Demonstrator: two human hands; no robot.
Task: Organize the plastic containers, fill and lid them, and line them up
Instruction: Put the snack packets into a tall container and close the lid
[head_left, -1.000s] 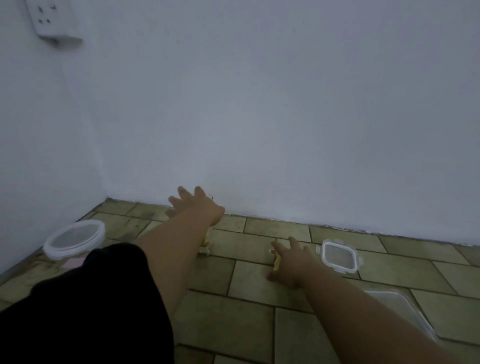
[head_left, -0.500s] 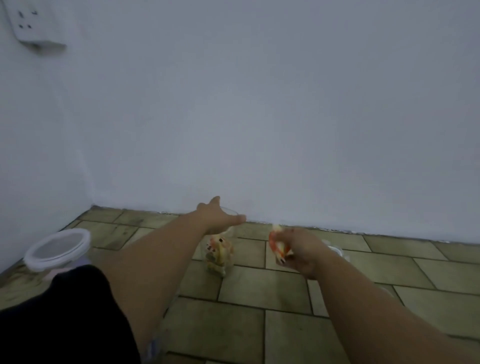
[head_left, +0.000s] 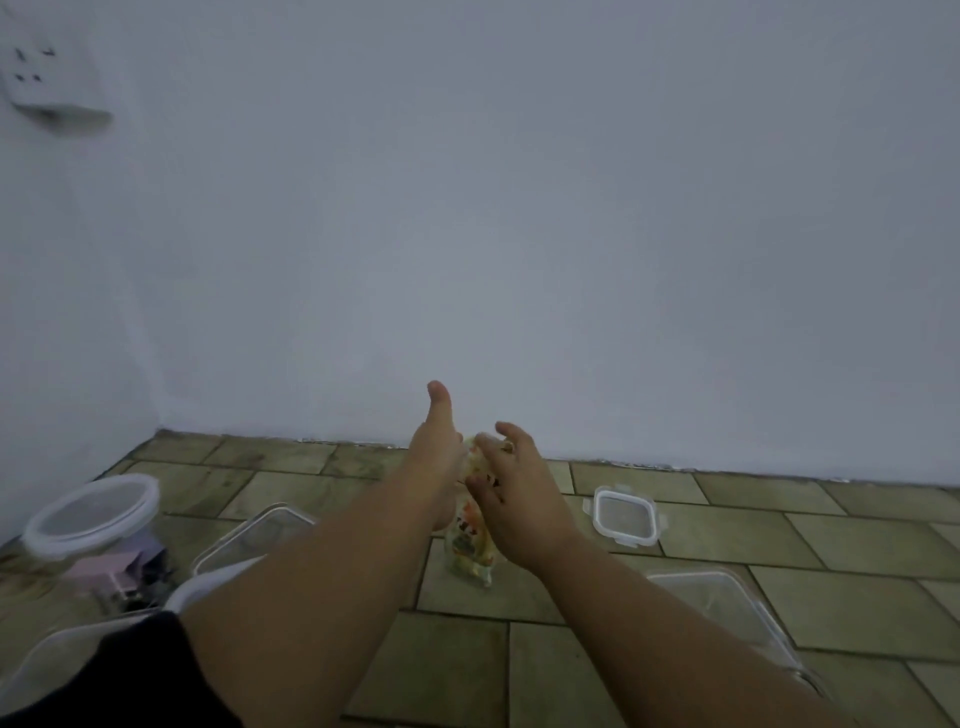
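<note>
From the head view, my left hand (head_left: 434, 457) and right hand (head_left: 511, 493) press a colourful snack packet (head_left: 470, 540) between them above the floor (head_left: 571, 670), fingers loose. Open containers (head_left: 727, 618) lie nearby; such a loose squeeze could let the packet slip.

Bare tiles (head_left: 857, 540) beyond square lid (head_left: 625, 516)

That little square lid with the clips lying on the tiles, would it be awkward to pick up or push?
The square lid lies flat on the tiled floor, so it would probably slide, not roll or tip. It looks like thin, clear plastic, so likely light and fairly stiff. Lying flush, it may need lifting by an edge clip.
</note>
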